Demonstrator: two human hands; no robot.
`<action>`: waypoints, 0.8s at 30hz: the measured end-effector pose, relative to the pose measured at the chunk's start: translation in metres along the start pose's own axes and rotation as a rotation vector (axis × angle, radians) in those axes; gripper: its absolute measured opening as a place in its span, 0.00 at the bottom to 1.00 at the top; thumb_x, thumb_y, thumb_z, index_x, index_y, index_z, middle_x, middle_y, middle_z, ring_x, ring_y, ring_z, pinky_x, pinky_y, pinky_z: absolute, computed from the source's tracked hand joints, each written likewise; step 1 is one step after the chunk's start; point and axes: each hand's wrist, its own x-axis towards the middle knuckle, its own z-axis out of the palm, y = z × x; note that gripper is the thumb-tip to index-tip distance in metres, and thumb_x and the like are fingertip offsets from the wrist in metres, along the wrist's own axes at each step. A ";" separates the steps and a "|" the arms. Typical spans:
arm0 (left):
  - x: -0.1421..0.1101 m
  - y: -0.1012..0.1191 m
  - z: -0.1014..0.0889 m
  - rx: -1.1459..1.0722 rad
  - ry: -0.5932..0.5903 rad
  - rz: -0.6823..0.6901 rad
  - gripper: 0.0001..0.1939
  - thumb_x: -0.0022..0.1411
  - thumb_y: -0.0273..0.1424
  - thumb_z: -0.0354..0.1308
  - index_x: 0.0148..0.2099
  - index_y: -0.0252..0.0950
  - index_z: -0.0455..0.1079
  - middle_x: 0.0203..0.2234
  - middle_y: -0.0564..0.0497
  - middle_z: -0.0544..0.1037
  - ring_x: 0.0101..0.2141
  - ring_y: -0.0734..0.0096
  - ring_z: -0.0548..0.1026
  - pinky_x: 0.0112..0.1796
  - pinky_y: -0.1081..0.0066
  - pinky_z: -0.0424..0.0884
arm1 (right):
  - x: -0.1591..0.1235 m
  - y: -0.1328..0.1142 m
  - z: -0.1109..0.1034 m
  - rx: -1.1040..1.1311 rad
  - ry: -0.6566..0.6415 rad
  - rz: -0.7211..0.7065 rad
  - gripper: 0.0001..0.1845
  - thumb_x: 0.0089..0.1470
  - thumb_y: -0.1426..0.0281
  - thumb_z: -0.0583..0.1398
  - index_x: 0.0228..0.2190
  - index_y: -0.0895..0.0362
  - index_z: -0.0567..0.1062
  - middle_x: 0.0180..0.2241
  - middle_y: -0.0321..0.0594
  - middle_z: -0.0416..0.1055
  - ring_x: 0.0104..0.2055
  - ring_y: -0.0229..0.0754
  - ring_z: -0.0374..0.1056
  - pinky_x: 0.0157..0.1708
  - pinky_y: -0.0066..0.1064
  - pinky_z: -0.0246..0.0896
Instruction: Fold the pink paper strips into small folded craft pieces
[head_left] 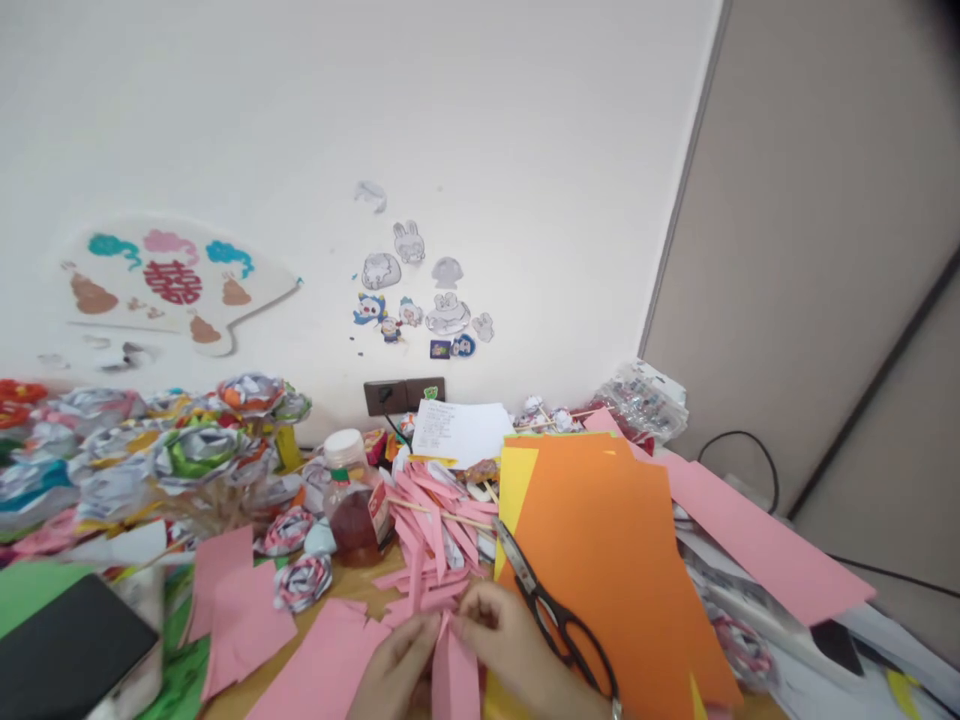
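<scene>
Two bare hands met at the near edge of the view, cut off at the wrists by the bottom of the frame. The left hand and the right hand both pinched the top of a narrow pink paper strip, their fingertips closed together on it; the strip's lower end ran out of view. Just beyond the fingers lay a loose heap of more pink strips, piled so thickly that single pieces were hard to tell apart. Black-handled scissors lay just right of the right hand, resting on a stack of orange paper sheets, with a yellow sheet peeping out from under the stack's far left corner. Larger pink sheets lay to the left on the table, whose wooden top showed only in small gaps. A bottle with a white cap, holding something reddish, stood left of the strip heap. Farther left, rolled paper flowers crowded together, blurred and partly cut off by the left edge. A dark flat object sat at the near left corner; what it was could not be made out. On the far wall were small cartoon stickers and a paper fan.
</scene>
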 end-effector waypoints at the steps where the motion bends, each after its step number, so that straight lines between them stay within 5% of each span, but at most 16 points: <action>1: -0.001 -0.001 0.001 -0.017 0.015 0.002 0.16 0.44 0.43 0.61 0.28 0.34 0.72 0.20 0.51 0.76 0.26 0.66 0.72 0.30 0.70 0.68 | -0.001 -0.001 -0.001 0.013 -0.001 0.003 0.08 0.43 0.70 0.57 0.20 0.59 0.62 0.20 0.30 0.55 0.23 0.32 0.52 0.23 0.24 0.46; 5: -0.003 0.000 0.003 0.007 -0.002 0.013 0.13 0.46 0.39 0.61 0.25 0.32 0.69 0.16 0.57 0.70 0.20 0.76 0.65 0.23 0.77 0.61 | -0.003 0.000 -0.004 0.065 0.009 0.018 0.08 0.42 0.70 0.59 0.20 0.59 0.64 0.19 0.30 0.57 0.22 0.32 0.53 0.23 0.25 0.47; 12: -0.004 0.006 0.001 0.183 0.006 0.090 0.13 0.47 0.39 0.59 0.25 0.32 0.69 0.21 0.55 0.71 0.25 0.73 0.66 0.27 0.75 0.60 | -0.005 -0.009 -0.008 0.127 -0.028 0.063 0.09 0.41 0.69 0.61 0.20 0.60 0.66 0.20 0.31 0.59 0.23 0.33 0.55 0.24 0.25 0.48; 24: -0.002 0.003 -0.001 0.054 -0.084 -0.013 0.14 0.50 0.40 0.57 0.28 0.33 0.67 0.20 0.55 0.70 0.24 0.74 0.67 0.27 0.75 0.62 | -0.008 -0.013 -0.012 0.042 -0.082 0.078 0.10 0.42 0.67 0.61 0.20 0.59 0.65 0.21 0.31 0.60 0.24 0.33 0.56 0.25 0.26 0.50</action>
